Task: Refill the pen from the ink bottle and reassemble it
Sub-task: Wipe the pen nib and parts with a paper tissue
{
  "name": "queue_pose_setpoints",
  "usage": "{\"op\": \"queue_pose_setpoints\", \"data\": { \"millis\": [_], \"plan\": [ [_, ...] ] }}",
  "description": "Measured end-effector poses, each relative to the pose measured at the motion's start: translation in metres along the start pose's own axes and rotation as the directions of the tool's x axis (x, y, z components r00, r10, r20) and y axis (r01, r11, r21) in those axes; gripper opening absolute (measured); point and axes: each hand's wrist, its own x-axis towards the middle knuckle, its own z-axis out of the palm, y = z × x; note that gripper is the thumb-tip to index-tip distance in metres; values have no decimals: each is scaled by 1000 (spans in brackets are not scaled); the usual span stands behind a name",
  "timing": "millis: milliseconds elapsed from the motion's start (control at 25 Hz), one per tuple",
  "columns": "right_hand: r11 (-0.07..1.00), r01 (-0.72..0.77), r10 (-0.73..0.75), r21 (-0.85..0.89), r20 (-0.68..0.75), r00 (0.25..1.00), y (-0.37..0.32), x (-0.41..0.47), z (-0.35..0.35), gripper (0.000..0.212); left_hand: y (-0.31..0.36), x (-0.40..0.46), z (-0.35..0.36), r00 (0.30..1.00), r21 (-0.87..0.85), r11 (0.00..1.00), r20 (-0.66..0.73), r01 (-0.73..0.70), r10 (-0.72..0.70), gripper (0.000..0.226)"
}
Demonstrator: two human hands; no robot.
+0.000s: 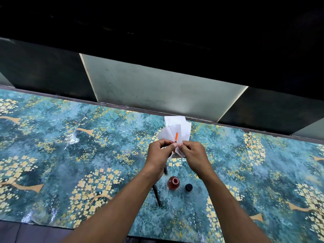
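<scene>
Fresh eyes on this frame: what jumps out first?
Both hands meet mid-frame: the left hand and right hand pinch a thin orange refill against white tissue. Nearer the person, the open ink bottle stands on the floral table cover, its black cap lying just right of it.

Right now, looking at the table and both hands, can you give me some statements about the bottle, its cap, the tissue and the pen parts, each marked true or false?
1. The ink bottle is open. True.
2. Its cap lies left of it. False: right of it.
3. The left hand and right hand hold an orange refill. True.
4. The tissue covers the bottle. False: it is beyond the bottle, at the hands.
</scene>
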Motion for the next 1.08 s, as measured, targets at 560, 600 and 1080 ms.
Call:
{"op": "queue_pose_setpoints", "data": {
  "millis": [560,600,1080],
  "plan": [
    [657,-341,493,673,-42,869,-7,89,0,13,7,10,-34,991,-60,998,-131,22,-30,8],
    [617,-351,517,704,-28,855,-6,97,-1,19,8,10,-36,991,-64,998,-132,20,-28,6],
    [646,-497,449,579,238,861,-17,40,5,44,6,6,-39,994,-54,996,-81,67,-72,5]
  ]
}}
